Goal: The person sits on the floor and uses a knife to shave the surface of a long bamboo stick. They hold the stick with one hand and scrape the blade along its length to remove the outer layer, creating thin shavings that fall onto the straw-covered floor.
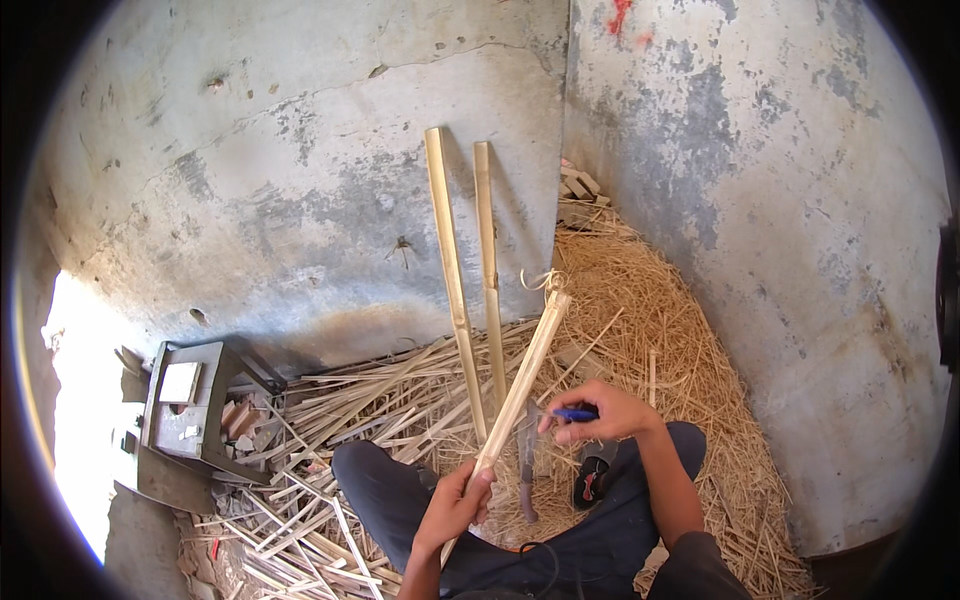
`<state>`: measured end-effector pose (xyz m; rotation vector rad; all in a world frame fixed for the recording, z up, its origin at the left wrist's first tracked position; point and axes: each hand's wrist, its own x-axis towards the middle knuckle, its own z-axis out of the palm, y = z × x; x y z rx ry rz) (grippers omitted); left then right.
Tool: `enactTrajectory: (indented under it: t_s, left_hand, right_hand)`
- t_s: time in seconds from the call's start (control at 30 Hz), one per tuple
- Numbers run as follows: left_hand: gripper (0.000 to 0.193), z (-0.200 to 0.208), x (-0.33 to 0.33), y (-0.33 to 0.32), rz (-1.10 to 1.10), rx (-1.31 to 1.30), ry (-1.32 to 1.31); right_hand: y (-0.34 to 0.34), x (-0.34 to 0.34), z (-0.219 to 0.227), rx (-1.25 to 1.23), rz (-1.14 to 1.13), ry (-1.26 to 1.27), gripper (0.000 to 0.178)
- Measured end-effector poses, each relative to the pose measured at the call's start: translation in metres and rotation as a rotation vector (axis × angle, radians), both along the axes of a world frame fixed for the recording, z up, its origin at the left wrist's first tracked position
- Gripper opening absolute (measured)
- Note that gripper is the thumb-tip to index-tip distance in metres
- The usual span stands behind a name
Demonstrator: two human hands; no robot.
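My left hand is wrapped round the lower part of a long split-bamboo strip, which slants up and to the right. A thin curled shaving clings to its top end. To the right of the strip, my right hand is closed on a blue-handled tool; its working end is too small to make out. Between my legs is a blade with a dark handle, touched by neither hand.
Two bamboo strips lean on the worn grey wall. Cut strips lie in a heap on the left, and a deep pile of shavings fills the corner and right side. A small grey stand is at far left. My shoe shows below.
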<state>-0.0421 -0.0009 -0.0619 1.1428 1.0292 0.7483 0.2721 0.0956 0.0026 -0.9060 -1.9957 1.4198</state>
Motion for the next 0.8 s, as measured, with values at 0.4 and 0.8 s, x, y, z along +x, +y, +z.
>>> enactTrajectory:
  t_s: [0.4, 0.8]
  left_hand:
    - [0.039, 0.018, 0.02, 0.008, 0.003, 0.021, -0.167]
    - [0.028, 0.056, 0.041, 0.003, 0.01, 0.328, 0.118]
  right_hand:
    - [-0.041, -0.049, 0.01, 0.304, -0.67, 0.116, 0.036]
    - [-0.029, -0.043, -0.003, -0.1, -0.432, 0.57, 0.036]
